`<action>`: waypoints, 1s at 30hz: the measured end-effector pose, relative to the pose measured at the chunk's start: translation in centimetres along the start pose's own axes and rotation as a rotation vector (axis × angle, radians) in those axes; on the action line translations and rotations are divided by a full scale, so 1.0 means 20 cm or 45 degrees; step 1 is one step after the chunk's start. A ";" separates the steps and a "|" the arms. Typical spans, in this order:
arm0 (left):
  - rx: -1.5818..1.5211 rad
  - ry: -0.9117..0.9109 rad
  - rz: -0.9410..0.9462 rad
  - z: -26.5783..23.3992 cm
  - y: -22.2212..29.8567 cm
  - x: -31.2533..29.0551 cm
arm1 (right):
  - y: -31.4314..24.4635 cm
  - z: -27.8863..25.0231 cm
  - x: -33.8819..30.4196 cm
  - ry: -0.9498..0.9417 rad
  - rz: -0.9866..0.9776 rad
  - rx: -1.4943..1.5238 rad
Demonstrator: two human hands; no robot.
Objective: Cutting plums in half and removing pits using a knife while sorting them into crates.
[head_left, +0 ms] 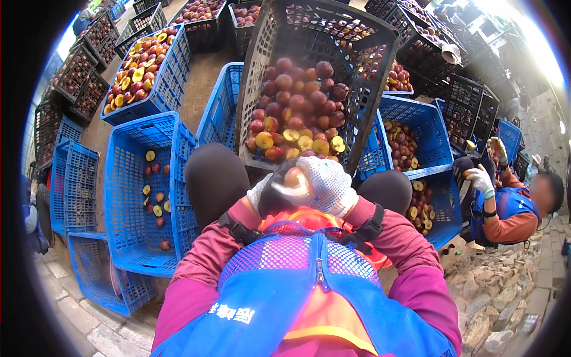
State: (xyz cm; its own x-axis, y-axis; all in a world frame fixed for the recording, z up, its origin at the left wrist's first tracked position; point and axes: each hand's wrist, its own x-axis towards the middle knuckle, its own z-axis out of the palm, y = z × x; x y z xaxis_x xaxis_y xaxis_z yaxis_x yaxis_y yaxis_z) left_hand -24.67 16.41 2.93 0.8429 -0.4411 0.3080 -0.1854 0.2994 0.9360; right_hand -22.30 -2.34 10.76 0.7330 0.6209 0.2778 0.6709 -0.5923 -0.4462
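A blue crate (134, 205) with a few whole and halved fruits stood beside the person's left knee. The left forearm (217, 238) rose from the lower edge and slanted inward, its wrist strapped in black. The left hand (267, 195), in a dark-and-white glove, sat low before the chest; blur hid its fingers, so their grip could not be told. Above both hands, a black crate (372, 89) of red fruit tilted toward the person. A reddish fruit (294, 178) lay blurred between the hands. The right hand (331, 185), white-gloved, bent inward with knuckles upward; whether its fingertips gripped the fruit could not be told. The right forearm (389, 238) mirrored the left's slant.
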 end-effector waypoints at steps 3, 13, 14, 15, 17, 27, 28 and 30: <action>-0.321 0.031 -0.152 0.00 -0.03 -0.03 | 0.00 -0.01 0.02 -0.031 -0.134 -0.225; -1.474 -0.040 -0.618 -0.18 -0.07 -0.08 | 0.05 -0.09 -0.03 0.378 0.282 0.805; -1.358 0.049 -0.660 -0.19 -0.14 -0.09 | 0.16 -0.13 -0.06 0.217 0.714 0.973; -1.229 0.134 -0.685 -0.19 -0.17 -0.07 | 0.16 -0.16 -0.08 0.253 0.772 1.138; -1.063 0.312 -0.737 -0.11 -0.16 0.02 | 0.28 -0.10 -0.18 0.336 0.780 1.305; -0.689 0.506 -0.583 0.11 0.08 -0.01 | 0.20 -0.14 -0.16 0.051 0.567 0.649; -0.870 0.620 -0.606 0.02 0.12 -0.07 | 0.18 -0.17 -0.16 0.024 0.616 0.691; -0.954 0.829 -0.598 -0.11 0.33 -0.13 | 0.36 -0.18 -0.26 0.144 0.514 0.605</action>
State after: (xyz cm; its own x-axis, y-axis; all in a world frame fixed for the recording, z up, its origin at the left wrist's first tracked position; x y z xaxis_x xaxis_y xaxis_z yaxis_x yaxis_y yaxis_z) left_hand -27.03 21.38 7.96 0.8954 -0.1806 -0.4070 0.3919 0.7536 0.5277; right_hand -20.95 -11.68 9.24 0.9427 0.3225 0.0854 0.2348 -0.4595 -0.8566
